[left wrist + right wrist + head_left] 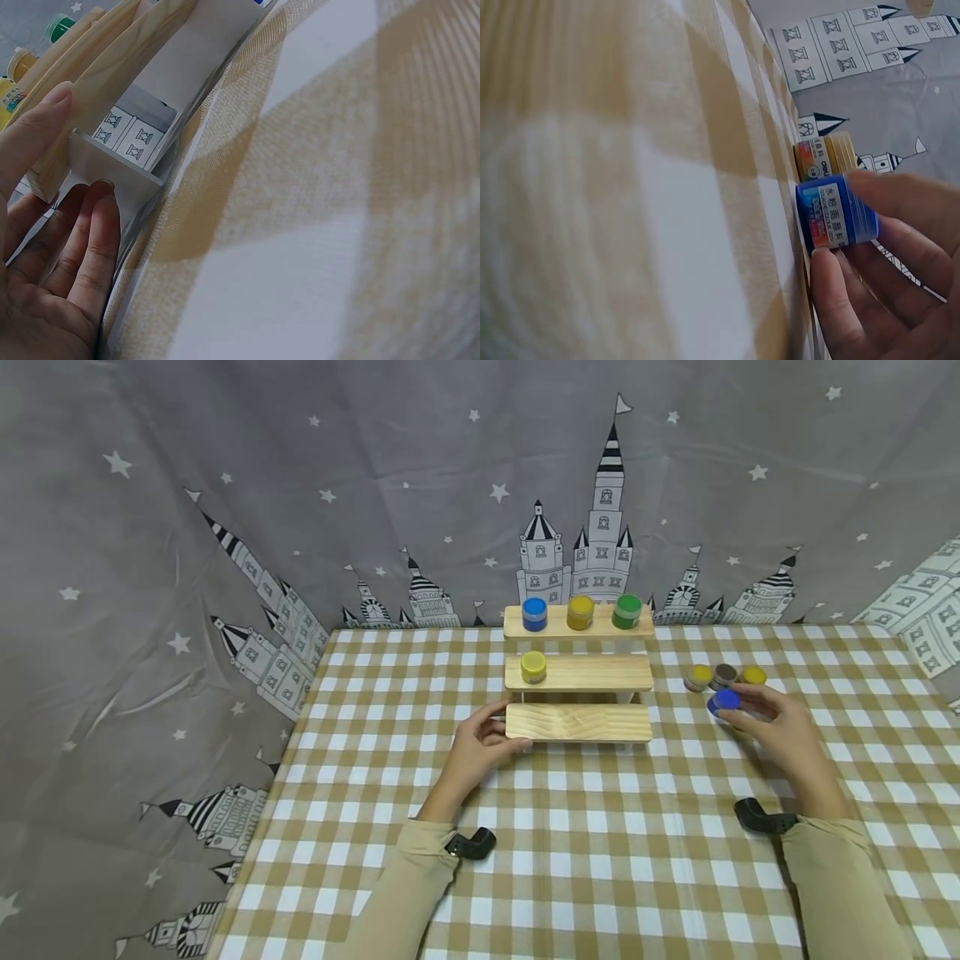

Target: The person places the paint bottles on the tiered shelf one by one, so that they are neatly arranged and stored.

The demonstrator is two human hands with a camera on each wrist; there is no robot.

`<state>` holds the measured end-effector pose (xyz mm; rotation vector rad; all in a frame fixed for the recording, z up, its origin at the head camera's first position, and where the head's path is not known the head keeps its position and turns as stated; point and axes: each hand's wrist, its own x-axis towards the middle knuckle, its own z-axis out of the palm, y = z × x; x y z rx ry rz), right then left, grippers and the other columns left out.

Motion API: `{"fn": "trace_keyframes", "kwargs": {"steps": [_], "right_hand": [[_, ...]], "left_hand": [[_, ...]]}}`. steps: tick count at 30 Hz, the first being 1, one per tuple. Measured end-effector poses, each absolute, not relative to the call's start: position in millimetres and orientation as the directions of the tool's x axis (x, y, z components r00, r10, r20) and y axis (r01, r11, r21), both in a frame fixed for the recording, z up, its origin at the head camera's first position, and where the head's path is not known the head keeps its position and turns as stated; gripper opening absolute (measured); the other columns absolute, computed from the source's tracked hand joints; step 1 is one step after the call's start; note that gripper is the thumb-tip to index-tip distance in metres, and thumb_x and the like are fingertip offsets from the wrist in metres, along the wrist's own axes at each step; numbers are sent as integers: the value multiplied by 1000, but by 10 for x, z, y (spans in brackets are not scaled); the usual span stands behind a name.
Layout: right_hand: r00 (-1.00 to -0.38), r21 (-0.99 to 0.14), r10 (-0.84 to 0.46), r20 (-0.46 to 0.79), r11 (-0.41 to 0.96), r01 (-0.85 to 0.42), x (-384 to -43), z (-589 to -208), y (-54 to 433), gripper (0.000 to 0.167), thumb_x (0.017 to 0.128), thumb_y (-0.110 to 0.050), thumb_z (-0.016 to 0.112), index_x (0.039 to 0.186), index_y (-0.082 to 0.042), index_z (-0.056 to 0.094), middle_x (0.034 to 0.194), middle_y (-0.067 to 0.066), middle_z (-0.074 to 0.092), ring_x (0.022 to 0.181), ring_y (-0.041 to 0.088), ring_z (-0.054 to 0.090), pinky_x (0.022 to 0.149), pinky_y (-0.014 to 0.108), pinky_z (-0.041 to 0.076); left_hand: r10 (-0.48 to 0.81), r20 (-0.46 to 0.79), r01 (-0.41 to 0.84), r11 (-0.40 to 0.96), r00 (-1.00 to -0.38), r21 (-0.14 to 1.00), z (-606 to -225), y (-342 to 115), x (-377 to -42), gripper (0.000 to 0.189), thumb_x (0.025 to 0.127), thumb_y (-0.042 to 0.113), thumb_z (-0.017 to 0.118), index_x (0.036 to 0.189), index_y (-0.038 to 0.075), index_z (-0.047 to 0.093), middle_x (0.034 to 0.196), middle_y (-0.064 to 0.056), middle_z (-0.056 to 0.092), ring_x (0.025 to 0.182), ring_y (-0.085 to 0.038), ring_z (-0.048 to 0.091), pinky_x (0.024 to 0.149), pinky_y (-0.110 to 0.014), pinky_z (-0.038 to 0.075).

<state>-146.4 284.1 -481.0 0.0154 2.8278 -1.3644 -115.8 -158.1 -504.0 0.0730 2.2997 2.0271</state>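
A three-step wooden stand with white supports is at the middle of the table. My left hand grips the left end of its lowest step, the thumb at the front edge. In the left wrist view the curled fingers lie against the white side support. Over on the right, my right hand pinches a blue paint jar between thumb and fingers. The right wrist view shows this blue jar's printed label, close to the checked cloth.
On the top step stand a blue jar, a yellow jar and a green jar. Another yellow jar sits on the middle step. Behind the held jar are a yellow jar, a brown jar and another yellow one.
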Motion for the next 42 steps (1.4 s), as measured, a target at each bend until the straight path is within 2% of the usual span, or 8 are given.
{"fn": "trace_keyframes", "kwargs": {"steps": [2,14,23,27,30,34,37,42], "right_hand": [[-1000,-768,29,-11,640,27,-1470,-4805,2805,61,96,-37,75,142,0,58,140,28,60,97,-20,44,79,-3,41],[-999,-757,46,5,653,26,-1455,-4792,2763,54,98,-33,73,138,0,60,139,27,61,98,-17,43,78,-1,42],[-999,-765,40,13,644,16,-1452,-4784,2769,54,98,-32,74,137,1,60,139,28,60,96,-19,43,78,-2,40],[-999,-767,44,19,642,14,-1454,-4776,2765,54,97,-32,75,137,1,60,139,27,60,104,-5,56,79,-1,41],[-998,-771,47,32,636,5,-1451,-4765,2759,53,96,-32,76,136,0,61,134,19,63,106,-2,57,80,0,42],[-998,-784,39,54,620,-18,-1446,-4743,2753,52,95,-31,77,134,1,63,119,-9,64,99,-17,49,83,1,43],[-997,-798,28,71,601,-40,-1443,-4721,2742,51,95,-28,78,133,2,63,111,-27,57,98,-19,50,84,1,44],[-996,-803,27,83,594,-51,-1434,-4675,2715,52,94,-29,79,133,2,63,108,-35,53,98,-18,51,83,-1,45]], "left_hand": [[86,-14,-3,124,-996,992,-5033,-1588,-1155,74,79,7,90,145,7,57,118,-19,69,90,-13,69,80,-21,64],[93,-14,-2,127,-996,992,-5043,-1594,-1171,72,80,7,89,145,7,57,120,-22,68,93,-15,69,81,-20,63],[94,-9,3,128,-996,992,-5033,-1593,-1160,74,79,9,90,145,8,57,119,-19,68,91,-12,69,82,-22,64],[98,-3,10,133,-995,991,-5032,-1596,-1160,74,80,9,90,146,8,57,118,-19,68,91,-13,69,82,-23,64],[95,-10,2,134,-995,991,-5028,-1595,-1159,74,80,9,90,146,8,57,118,-18,69,92,-13,69,82,-23,64],[93,-20,-8,132,-995,991,-5027,-1593,-1156,74,79,8,90,146,8,57,117,-18,69,93,-14,69,82,-22,64],[95,-17,-4,133,-995,991,-5025,-1592,-1152,73,80,9,90,146,8,57,117,-18,69,93,-14,70,82,-22,64],[95,-14,-2,132,-995,991,-5030,-1589,-1148,73,80,10,90,146,9,57,120,-17,68,93,-14,69,82,-21,64]]}}
